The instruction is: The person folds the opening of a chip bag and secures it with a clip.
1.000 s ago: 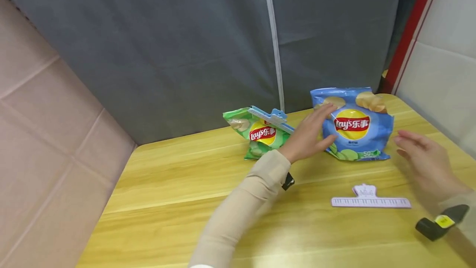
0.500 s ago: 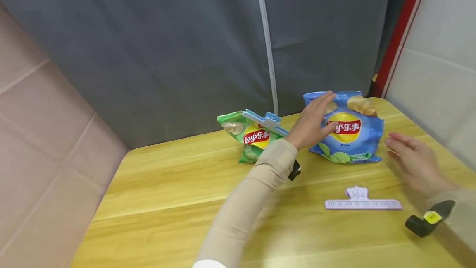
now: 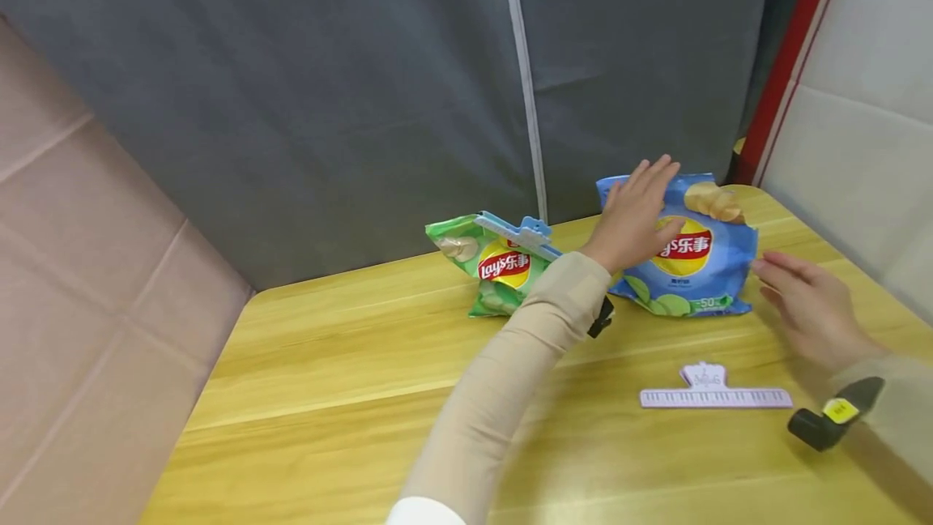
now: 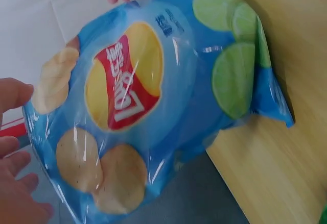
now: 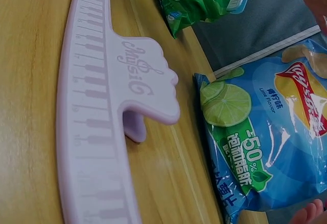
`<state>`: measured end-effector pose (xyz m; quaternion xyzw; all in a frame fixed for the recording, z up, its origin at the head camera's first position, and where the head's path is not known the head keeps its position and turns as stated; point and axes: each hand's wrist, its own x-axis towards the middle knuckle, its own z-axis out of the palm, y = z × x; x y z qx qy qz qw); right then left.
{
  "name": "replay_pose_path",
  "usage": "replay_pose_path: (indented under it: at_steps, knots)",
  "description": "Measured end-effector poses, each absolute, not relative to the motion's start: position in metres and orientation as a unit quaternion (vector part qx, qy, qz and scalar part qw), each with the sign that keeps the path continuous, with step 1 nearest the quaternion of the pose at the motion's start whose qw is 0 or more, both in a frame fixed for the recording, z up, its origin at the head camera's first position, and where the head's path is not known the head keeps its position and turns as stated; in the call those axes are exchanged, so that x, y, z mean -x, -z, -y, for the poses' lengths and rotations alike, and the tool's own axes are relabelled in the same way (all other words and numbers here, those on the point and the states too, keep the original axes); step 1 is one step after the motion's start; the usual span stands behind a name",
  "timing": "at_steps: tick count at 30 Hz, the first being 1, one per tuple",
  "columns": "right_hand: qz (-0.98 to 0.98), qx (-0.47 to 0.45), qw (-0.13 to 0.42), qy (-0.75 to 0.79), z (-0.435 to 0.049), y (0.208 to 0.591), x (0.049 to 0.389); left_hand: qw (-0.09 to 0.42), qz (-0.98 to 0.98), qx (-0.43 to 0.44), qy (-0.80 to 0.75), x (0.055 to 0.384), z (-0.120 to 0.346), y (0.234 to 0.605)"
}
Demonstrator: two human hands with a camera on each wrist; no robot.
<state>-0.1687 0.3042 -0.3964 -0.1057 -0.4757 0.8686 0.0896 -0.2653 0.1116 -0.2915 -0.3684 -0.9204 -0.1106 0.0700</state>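
Observation:
A blue Lay's chip bag [image 3: 700, 249] stands at the back right of the table. My left hand [image 3: 634, 217] is over its upper left part, fingers straight and spread toward the top edge; in the left wrist view those fingers [image 4: 15, 168] lie along the bag's top end. At the bag's right side is my right hand [image 3: 812, 310], fingertips right at the edge and fingers loosely bent. A pale purple clip [image 3: 714, 398] with piano-key print lies in front of the bag. Left of it, a green Lay's bag [image 3: 503, 270] carries a light blue clip [image 3: 519, 235] across its top.
A grey curtain [image 3: 328, 120] hangs right behind the wooden table [image 3: 313, 403]. White padded wall panels [image 3: 860, 160] with a red strip [image 3: 790, 96] rise on the right. A pinkish tiled wall [image 3: 80, 282] stands at the left.
My left hand has moved up and right across the blue chip bag. My right hand has come in to the bag's right edge. The clips stay where they were.

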Motion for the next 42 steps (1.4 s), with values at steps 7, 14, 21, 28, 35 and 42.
replay_pose_path:
  at_steps: [7, 14, 21, 28, 35, 42]
  knots:
    - [0.534, 0.156, 0.087, -0.826, -0.298, 0.397, 0.173, 0.092, 0.922, 0.364, 0.091, 0.265, -0.116, 0.297]
    - [0.519, 0.145, 0.087, -0.838, -0.295, 0.394, 0.174, 0.114, 0.913, 0.382, 0.087, 0.270, -0.114, 0.299]
    - [0.573, 0.163, 0.095, -0.798, -0.296, 0.402, 0.181, 0.128, 0.914, 0.376, 0.083, 0.272, -0.113, 0.300]
    - [0.587, 0.177, 0.082, -0.785, -0.291, 0.397, 0.181, 0.152, 0.915, 0.365, 0.074, 0.269, -0.114, 0.303]
    - [0.592, 0.200, 0.066, -0.778, -0.286, 0.396, 0.181, 0.165, 0.916, 0.359, 0.065, 0.267, -0.113, 0.304]
    - [0.640, 0.215, 0.075, -0.734, -0.286, 0.401, 0.187, 0.161, 0.917, 0.362, 0.054, 0.267, -0.112, 0.304]
